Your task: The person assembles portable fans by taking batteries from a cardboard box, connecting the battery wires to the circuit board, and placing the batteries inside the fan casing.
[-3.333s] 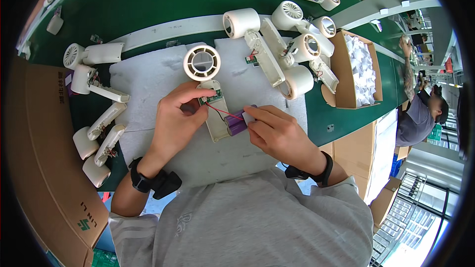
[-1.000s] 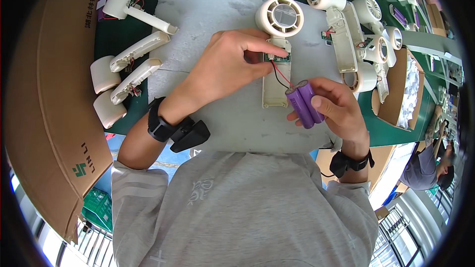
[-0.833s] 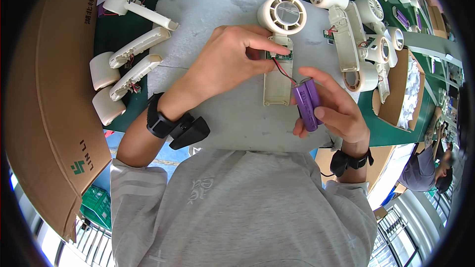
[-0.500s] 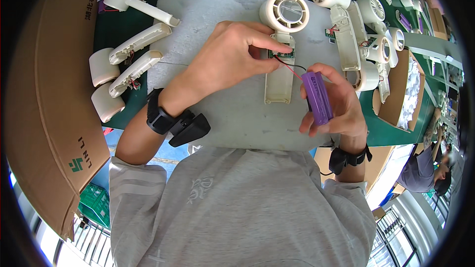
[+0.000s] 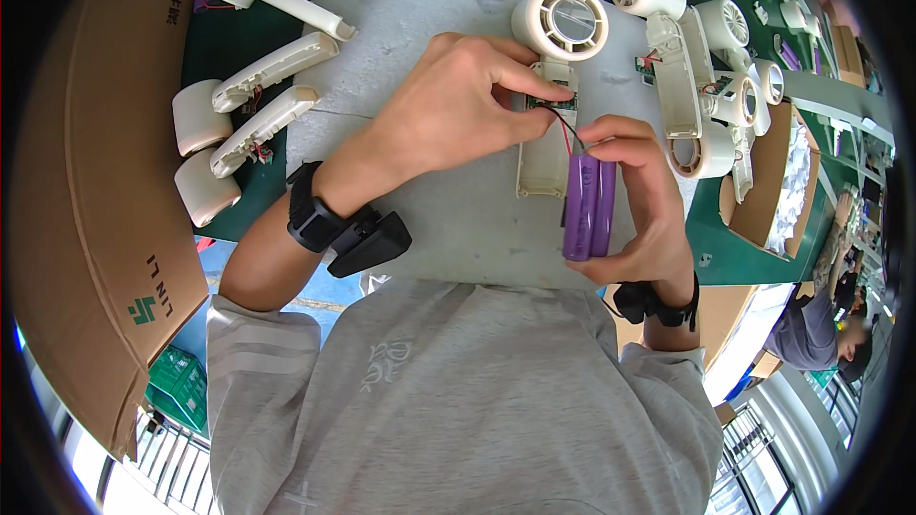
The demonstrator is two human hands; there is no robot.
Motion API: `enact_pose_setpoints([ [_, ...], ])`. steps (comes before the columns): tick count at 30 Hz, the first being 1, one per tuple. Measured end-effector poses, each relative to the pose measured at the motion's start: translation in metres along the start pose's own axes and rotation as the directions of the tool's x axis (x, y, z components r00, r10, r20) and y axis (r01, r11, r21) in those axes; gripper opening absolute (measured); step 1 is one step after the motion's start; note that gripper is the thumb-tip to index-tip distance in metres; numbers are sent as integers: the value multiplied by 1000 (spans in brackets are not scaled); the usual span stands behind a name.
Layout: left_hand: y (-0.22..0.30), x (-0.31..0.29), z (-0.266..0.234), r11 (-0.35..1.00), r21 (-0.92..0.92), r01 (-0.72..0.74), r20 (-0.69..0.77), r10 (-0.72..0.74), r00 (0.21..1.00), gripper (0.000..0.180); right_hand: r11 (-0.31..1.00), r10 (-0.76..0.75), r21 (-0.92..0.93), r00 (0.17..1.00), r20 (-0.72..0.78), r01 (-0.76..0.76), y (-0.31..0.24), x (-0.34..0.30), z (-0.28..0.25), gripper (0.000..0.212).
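A cream handheld fan [image 5: 561, 21] lies on the foam pad, its round head at the far end and its open handle shell [image 5: 541, 167] pointing toward me. My left hand [image 5: 468, 95] reaches over from the left, thumb and index finger closed on the small green circuit board [image 5: 563, 101] in the handle. My right hand [image 5: 652, 195] grips a purple two-cell battery pack [image 5: 590, 205] between thumb and fingers, held upright over the handle's right edge. Thin red and black wires [image 5: 570, 129] run from the pack to the board.
Below the work lies a grey-white foam pad [image 5: 429, 238] on a green table [image 5: 754, 270]. Opened fan bodies [image 5: 277, 72] lie left; several more [image 5: 673, 72] lie right. A large cardboard box [image 5: 95, 181] flanks the left, a smaller carton [image 5: 763, 229] the right. Another person [image 5: 811, 329] is at far right.
My right hand has brought the battery pack left and turned it, so both cells now show beside the handle. My left hand stays at the board.
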State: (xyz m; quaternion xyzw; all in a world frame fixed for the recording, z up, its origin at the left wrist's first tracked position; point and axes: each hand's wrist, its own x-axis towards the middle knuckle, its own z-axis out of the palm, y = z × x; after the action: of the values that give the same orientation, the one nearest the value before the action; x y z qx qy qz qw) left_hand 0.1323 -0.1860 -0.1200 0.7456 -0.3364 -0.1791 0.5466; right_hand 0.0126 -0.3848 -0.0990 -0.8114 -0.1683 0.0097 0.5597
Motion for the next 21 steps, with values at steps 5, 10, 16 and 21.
enact_pose_setpoints([
  [5,-3,0,1,999,1,-32,-13,32,999,24,965,-91,-243,995,47,100,-18,14,7,72],
  [10,-1,0,-2,999,46,-12,37,10,999,27,856,-118,-499,990,72,138,-23,15,13,69],
  [16,-3,1,0,998,58,-32,32,30,999,24,840,-110,-534,994,8,97,-16,10,13,67],
  [21,-5,0,2,997,49,-58,11,58,998,24,832,-137,-536,989,52,143,-8,13,17,69],
])
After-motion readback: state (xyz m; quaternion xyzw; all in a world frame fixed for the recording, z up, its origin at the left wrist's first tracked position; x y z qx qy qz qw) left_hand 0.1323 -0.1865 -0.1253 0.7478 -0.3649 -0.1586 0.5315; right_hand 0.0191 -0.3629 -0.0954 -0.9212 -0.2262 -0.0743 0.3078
